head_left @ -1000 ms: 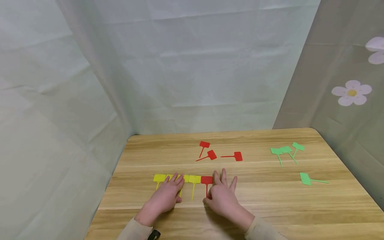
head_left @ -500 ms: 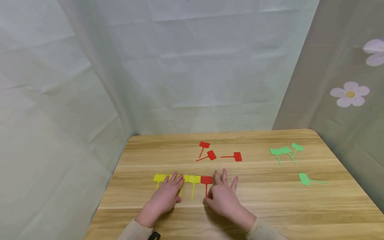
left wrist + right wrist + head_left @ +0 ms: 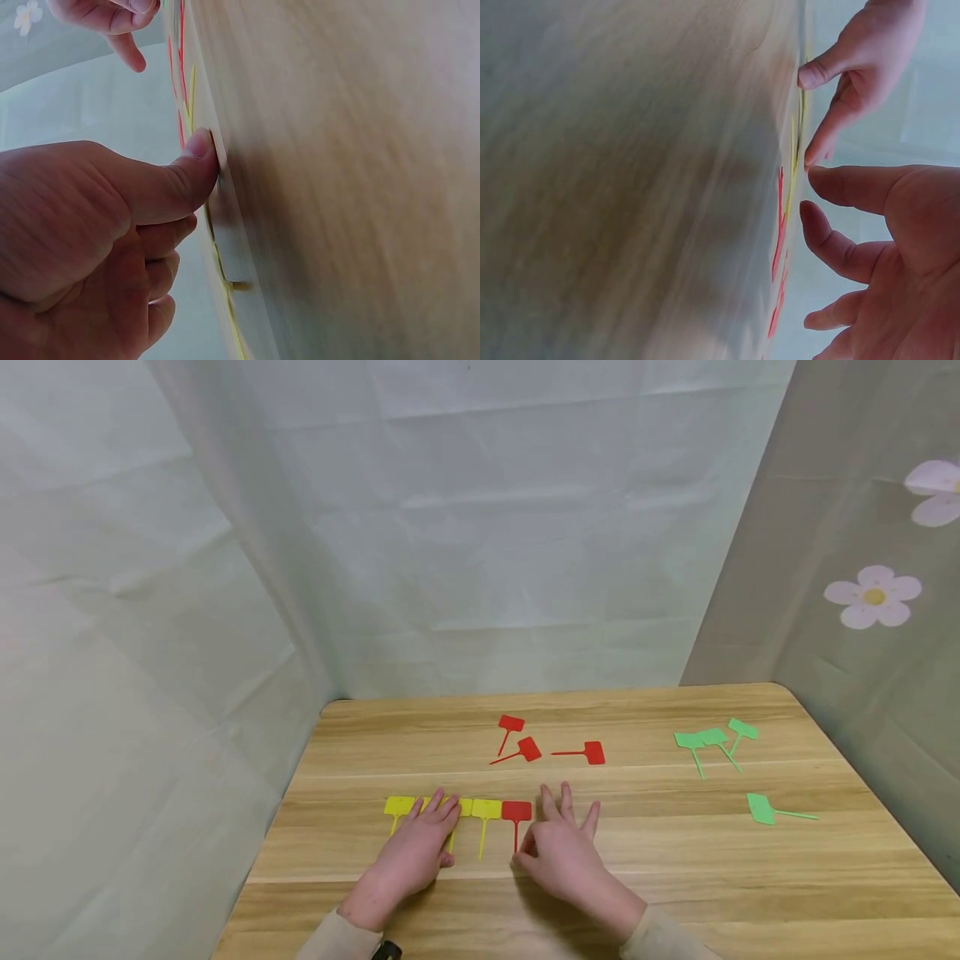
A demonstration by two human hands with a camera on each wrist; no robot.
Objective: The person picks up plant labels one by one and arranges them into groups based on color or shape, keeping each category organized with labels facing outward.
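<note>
In the head view, T-shaped plastic plant labels lie in a row, with several yellow labels (image 3: 487,809) side by side and one red label (image 3: 516,811) at the right end. My left hand (image 3: 416,843) rests flat across the middle of the yellow ones, its fingers extended and covering part of them. Just right of the red label is my right hand (image 3: 566,860), thumb near the stem's lower end and other fingers spread. The right wrist view shows a gap between that hand's thumb (image 3: 855,187) and index finger, with nothing in it.
Behind the row lie three loose red labels (image 3: 594,752). Several green labels (image 3: 761,809) are at the right of the wooden table (image 3: 675,893), some overlapping. Pale cloth (image 3: 525,543) hangs along the back and sides.
My right hand has shifted slightly right, away from the red label, which stays at the row's end. The left hand has stayed in place on the yellow labels.
</note>
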